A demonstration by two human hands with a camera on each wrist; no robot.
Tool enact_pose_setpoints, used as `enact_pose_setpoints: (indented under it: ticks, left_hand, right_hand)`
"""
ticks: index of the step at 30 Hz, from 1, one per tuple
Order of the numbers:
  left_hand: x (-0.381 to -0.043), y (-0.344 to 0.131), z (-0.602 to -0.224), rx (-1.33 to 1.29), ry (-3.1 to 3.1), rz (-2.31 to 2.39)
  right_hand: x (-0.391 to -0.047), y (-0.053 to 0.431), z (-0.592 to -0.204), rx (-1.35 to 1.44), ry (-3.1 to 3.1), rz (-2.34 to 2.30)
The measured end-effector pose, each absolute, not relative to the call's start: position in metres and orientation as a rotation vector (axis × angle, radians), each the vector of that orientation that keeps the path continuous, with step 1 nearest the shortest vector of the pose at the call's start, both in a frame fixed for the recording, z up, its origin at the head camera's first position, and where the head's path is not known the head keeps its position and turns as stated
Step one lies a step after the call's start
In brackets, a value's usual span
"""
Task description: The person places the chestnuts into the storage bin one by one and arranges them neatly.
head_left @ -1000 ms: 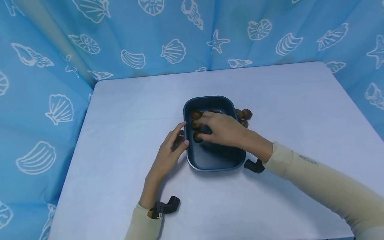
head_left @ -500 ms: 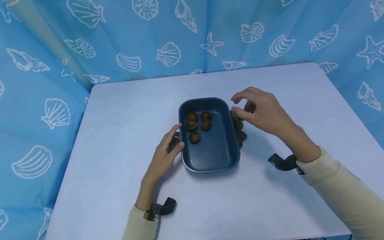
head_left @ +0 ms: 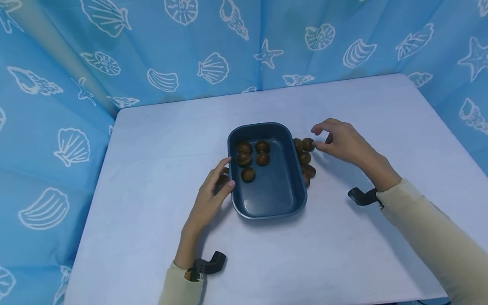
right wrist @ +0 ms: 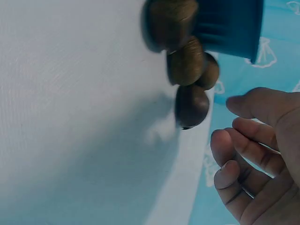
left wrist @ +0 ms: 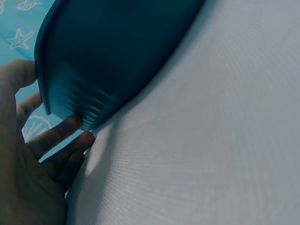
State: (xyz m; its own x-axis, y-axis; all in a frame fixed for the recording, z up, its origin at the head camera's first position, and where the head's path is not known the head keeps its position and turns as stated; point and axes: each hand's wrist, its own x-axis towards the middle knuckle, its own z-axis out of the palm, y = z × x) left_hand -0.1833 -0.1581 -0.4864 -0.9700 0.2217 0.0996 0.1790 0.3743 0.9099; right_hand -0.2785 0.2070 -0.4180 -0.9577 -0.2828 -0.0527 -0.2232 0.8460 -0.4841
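Observation:
A dark blue rectangular tray stands on the white table, with several brown chestnuts in its upper left part. More chestnuts lie in a cluster against the outside of its right wall. My left hand rests against the left wall, fingers spread and loosely bent; the left wrist view shows fingertips touching the tray side. Just right of the cluster hovers my right hand, thumb and fingers apart with nothing between them. In the right wrist view the nearest chestnut sits a little away from the fingertips.
White cloth covers the table around the tray. A blue curtain with white shell prints hangs behind and at both sides. Each wrist wears a black camera mount.
My right hand has left the inside of the tray and moved right, beyond the outer chestnuts. The chestnuts in the tray now show uncovered. My left hand stays at the left wall.

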Motion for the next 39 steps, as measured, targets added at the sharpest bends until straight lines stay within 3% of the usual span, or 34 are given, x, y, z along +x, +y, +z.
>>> enact_pose_setpoints:
  ticks: [23,39]
  left_hand:
    - [-0.181,-0.157,-0.488,0.358,2.584,1.663]
    - [-0.183,-0.161,-0.483,0.348,2.584,1.653]
  right_hand:
    - [-0.293,0.206,-0.442,-0.520,2.843,-0.539]
    - [-0.274,0.219,-0.401,-0.566,3.000,-0.671]
